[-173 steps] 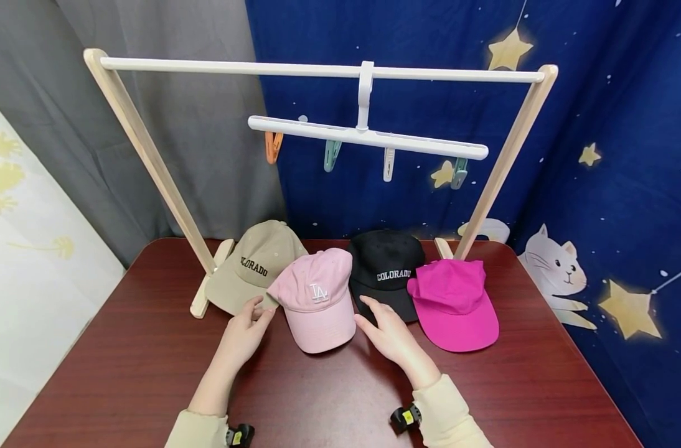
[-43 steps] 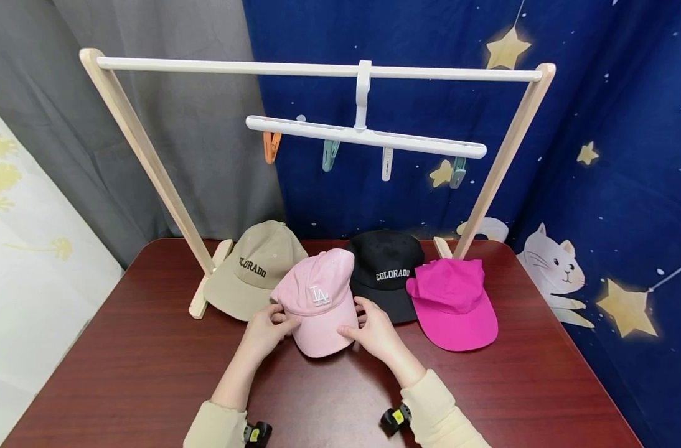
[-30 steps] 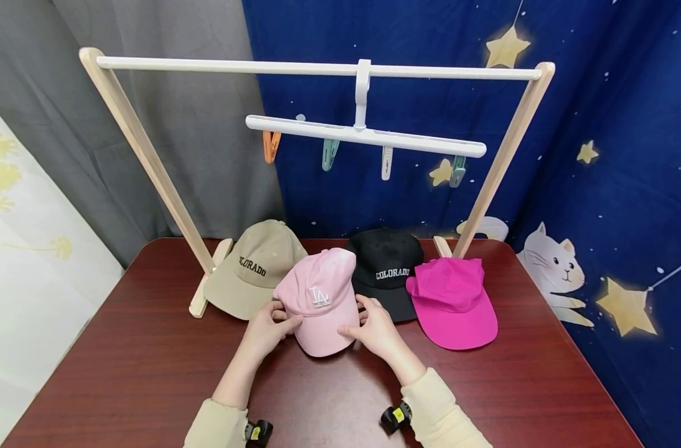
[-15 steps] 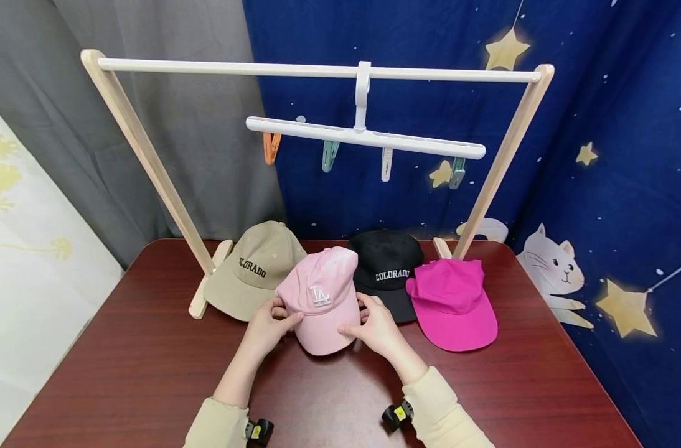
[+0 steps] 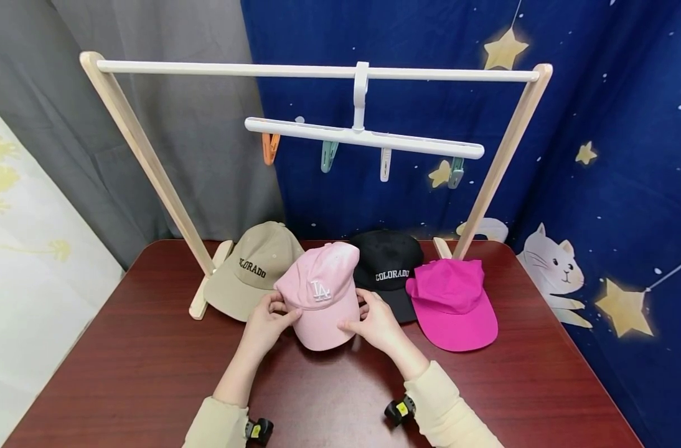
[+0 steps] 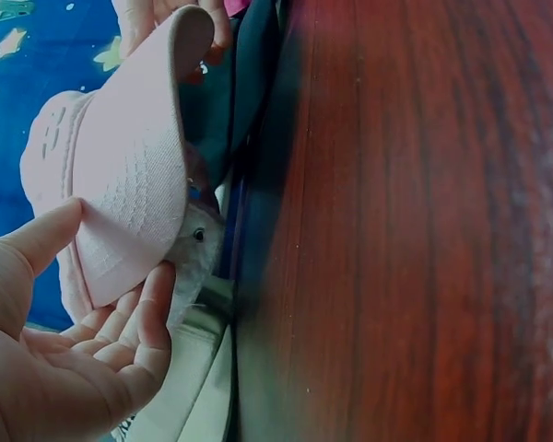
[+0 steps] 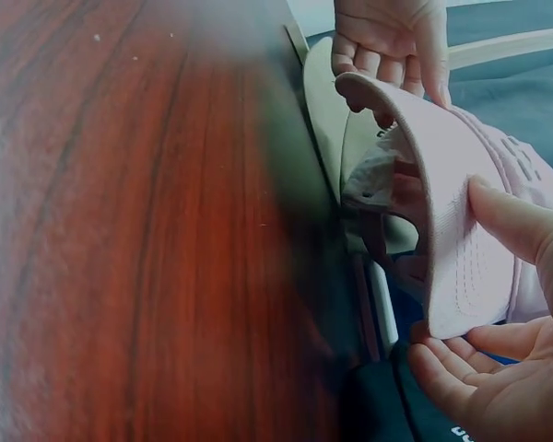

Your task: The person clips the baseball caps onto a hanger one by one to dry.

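Note:
A light pink baseball cap (image 5: 320, 292) with white "LA" lettering is held by both hands, brim toward me. My left hand (image 5: 266, 322) grips the brim's left side, thumb on top and fingers beneath. On the other side my right hand (image 5: 378, 322) pinches the brim the same way. Both wrist views show the pink cap (image 6: 129, 175) tipped up, with its brim's edge off the table; the right wrist view shows its hollow underside. A beige cap (image 5: 262, 264) lies behind to the left, and a black cap (image 5: 388, 261) behind to the right, partly covered.
A magenta cap (image 5: 455, 305) lies at the right, overlapping the black one. Over the caps stands a wooden rack (image 5: 206, 67), with a white hanger (image 5: 318, 131) hooked on its bar. Several clips (image 5: 270, 149) hang from it. The reddish-brown table (image 5: 318, 398) extends in front.
Both hands have come in from beside the pink cap and taken hold of its brim. Over the last half second the cap has risen slightly and tilted; the other caps stay put.

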A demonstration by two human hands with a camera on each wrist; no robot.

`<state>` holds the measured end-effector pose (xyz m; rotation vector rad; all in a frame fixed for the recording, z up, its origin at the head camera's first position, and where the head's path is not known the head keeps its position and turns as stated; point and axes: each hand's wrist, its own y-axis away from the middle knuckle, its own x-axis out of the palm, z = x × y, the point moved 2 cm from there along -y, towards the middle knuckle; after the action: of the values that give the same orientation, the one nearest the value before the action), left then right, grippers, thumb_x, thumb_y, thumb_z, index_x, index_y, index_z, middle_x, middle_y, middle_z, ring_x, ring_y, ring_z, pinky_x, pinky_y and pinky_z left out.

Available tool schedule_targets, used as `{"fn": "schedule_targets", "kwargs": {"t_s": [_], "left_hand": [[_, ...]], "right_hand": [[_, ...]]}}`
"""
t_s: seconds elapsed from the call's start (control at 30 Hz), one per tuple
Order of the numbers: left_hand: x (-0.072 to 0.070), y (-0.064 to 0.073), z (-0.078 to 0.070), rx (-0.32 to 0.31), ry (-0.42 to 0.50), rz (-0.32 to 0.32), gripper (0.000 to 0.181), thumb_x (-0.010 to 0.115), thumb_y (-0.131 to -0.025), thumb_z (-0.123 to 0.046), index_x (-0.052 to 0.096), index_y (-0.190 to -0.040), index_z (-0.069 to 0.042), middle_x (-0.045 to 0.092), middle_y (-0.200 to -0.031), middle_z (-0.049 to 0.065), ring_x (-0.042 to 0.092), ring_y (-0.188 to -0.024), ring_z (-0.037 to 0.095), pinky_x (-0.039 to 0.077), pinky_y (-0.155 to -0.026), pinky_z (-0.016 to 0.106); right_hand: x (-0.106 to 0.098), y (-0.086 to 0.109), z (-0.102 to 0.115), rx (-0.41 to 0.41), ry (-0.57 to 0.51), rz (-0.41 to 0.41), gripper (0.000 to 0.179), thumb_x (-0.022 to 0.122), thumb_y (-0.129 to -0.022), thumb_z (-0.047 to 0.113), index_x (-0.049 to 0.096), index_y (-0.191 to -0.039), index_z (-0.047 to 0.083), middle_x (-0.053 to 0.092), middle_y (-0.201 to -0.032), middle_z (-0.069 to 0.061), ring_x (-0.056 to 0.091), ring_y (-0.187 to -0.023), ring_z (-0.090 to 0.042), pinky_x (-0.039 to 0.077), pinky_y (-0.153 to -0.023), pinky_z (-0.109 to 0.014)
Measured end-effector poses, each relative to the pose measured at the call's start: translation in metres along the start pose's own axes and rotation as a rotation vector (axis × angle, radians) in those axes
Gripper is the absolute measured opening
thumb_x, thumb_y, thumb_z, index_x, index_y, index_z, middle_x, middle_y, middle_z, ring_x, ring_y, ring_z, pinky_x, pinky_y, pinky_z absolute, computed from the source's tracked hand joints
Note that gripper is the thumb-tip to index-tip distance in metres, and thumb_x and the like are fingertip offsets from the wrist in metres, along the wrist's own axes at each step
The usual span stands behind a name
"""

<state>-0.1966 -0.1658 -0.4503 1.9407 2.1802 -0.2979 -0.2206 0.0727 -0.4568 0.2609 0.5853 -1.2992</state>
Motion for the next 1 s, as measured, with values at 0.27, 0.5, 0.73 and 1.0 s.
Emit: {"fn": "schedule_targets", "kwargs": {"t_s": [0.27, 0.5, 0.73, 1.0], "left_hand": [[0.000, -0.001, -0.002, 0.009, 0.031, 0.003, 0.051, 0.075, -0.081, -0.005, 0.047, -0.122, 0.007, 0.059, -0.093, 0.014, 0.056, -0.069, 0.013, 0.046, -0.060, 0.021], [0.000, -0.006, 0.001, 0.025, 0.072, -0.009, 0.057, 0.075, -0.082, -0.005, 0.043, -0.127, 0.009, 0.058, -0.096, 0.014, 0.056, -0.069, 0.011, 0.044, -0.061, 0.020], [0.001, -0.007, -0.003, 0.028, 0.120, -0.002, 0.053, 0.075, -0.082, -0.002, 0.049, -0.127, 0.009, 0.059, -0.096, 0.013, 0.055, -0.068, 0.005, 0.044, -0.062, 0.016], [0.000, -0.009, -0.008, 0.053, 0.128, 0.008, 0.048, 0.074, -0.083, -0.001, 0.052, -0.124, 0.010, 0.053, -0.095, 0.010, 0.049, -0.071, 0.004, 0.043, -0.062, 0.014]], "right_hand": [[-0.004, -0.002, 0.002, -0.021, 0.010, 0.002, 0.074, 0.085, -0.072, 0.027, 0.050, -0.130, -0.003, 0.055, -0.115, -0.011, 0.060, -0.086, -0.019, 0.051, -0.070, -0.031], [-0.007, -0.004, 0.006, -0.041, -0.010, -0.027, 0.074, 0.086, -0.070, 0.026, 0.052, -0.129, -0.002, 0.056, -0.110, -0.008, 0.060, -0.084, -0.018, 0.051, -0.070, -0.030], [-0.011, -0.006, 0.011, -0.054, -0.008, -0.049, 0.074, 0.087, -0.070, 0.024, 0.052, -0.129, -0.003, 0.057, -0.110, -0.007, 0.059, -0.083, -0.017, 0.051, -0.072, -0.032], [-0.015, -0.009, 0.013, -0.048, -0.001, -0.042, 0.075, 0.087, -0.071, 0.025, 0.051, -0.131, -0.003, 0.057, -0.111, -0.010, 0.059, -0.085, -0.019, 0.051, -0.073, -0.032]]}}
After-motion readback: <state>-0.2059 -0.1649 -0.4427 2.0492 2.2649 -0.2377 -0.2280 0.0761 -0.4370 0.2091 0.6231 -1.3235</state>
